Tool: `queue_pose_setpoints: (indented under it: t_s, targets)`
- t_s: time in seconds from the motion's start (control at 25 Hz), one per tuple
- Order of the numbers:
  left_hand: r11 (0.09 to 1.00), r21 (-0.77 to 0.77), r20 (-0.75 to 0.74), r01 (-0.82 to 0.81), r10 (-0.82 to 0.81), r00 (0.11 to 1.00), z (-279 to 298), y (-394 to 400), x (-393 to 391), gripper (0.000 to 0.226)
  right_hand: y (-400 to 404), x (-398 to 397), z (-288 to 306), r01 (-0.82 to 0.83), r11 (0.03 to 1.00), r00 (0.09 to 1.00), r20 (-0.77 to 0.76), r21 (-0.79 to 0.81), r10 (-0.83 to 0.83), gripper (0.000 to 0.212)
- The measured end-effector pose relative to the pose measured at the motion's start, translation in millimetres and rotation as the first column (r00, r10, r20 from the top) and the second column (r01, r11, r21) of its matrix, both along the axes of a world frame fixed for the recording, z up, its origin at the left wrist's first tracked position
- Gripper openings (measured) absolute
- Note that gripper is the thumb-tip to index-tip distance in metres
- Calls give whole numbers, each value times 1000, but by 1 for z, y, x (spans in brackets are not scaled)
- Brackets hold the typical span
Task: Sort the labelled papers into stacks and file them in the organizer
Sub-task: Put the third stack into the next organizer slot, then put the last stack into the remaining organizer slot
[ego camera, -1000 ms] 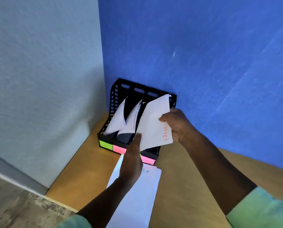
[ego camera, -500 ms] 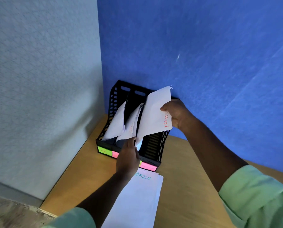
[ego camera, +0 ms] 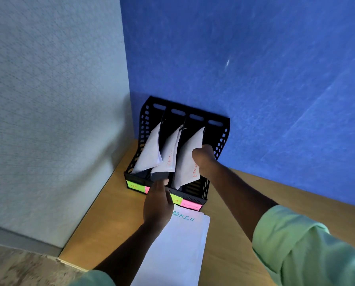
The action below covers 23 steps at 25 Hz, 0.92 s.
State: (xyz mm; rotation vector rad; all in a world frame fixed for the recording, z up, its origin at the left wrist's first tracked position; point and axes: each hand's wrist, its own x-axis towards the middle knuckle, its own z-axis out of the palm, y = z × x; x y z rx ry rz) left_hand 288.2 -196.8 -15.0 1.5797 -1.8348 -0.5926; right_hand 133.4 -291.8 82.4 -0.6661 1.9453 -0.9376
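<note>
A black four-slot organizer (ego camera: 221,139) stands in the desk corner, with green and pink sticky labels along its front. Its first slot holds white papers (ego camera: 149,151) and the second holds papers with red lettering (ego camera: 170,155). My right hand (ego camera: 203,156) grips a stack of papers with red lettering (ego camera: 188,159) that sits down in the third slot. My left hand (ego camera: 158,200) rests on the organizer's front edge near the second and third slots, fingers together. A white stack labelled ADMIN (ego camera: 176,248) lies flat on the desk in front.
The wooden desk (ego camera: 230,244) meets a blue partition (ego camera: 255,69) behind and a grey partition (ego camera: 48,100) on the left. The organizer's fourth slot (ego camera: 209,168) looks empty. The desk's left edge drops to a speckled floor (ego camera: 17,267).
My right hand lowered the red-lettered stack from above the organizer down into the third slot. My left hand slid forward onto the organizer's front edge.
</note>
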Motion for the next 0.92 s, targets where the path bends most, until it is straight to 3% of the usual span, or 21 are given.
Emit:
queue_pose_setpoints:
  t_s: [0.16,0.24,0.32,0.36,0.44,0.48,0.52,0.6,0.68,0.76,0.84,0.92]
  targets:
    - [997,67,35,-39,37,999,-18,9,18,33,-15,3,-20,16,999,1000,-9,33,-15,24]
    - [994,99,37,-54,50,998,-27,13,29,34,-20,6,-25,14,1000,996,94,-13,-12,10]
    - [989,126,42,-77,72,997,-37,18,41,34,-19,6,-26,-11,996,980,195,-92,29,16]
    - [985,143,48,-93,87,995,-42,21,47,35,-15,4,-26,-25,992,986,163,-122,45,25]
    - [971,205,95,-125,108,990,-54,28,60,38,7,-3,-28,-77,983,984,-170,-164,48,38]
    - [959,247,143,-136,102,984,-61,32,66,40,24,-6,-32,-84,973,942,-335,-216,7,38]
    - [945,293,198,-146,89,976,-69,36,72,43,46,-8,-37,-70,953,908,-413,-296,-62,36]
    - [907,389,273,-163,55,960,-84,42,81,45,88,-15,-57,-6,902,864,-456,-433,-213,35]
    - [871,469,276,-146,12,961,-94,45,85,44,123,-23,-86,30,888,830,-484,-459,-278,27]
    - [850,513,247,-122,-10,969,-100,47,83,43,153,-31,-117,67,924,837,-483,-376,-257,13]
    - [837,530,225,-137,17,974,-102,48,80,42,178,-34,-149,67,993,881,-461,-102,-106,15]
    - [819,556,205,-140,29,978,-103,51,75,44,203,-30,-178,-21,983,922,-377,185,91,22]
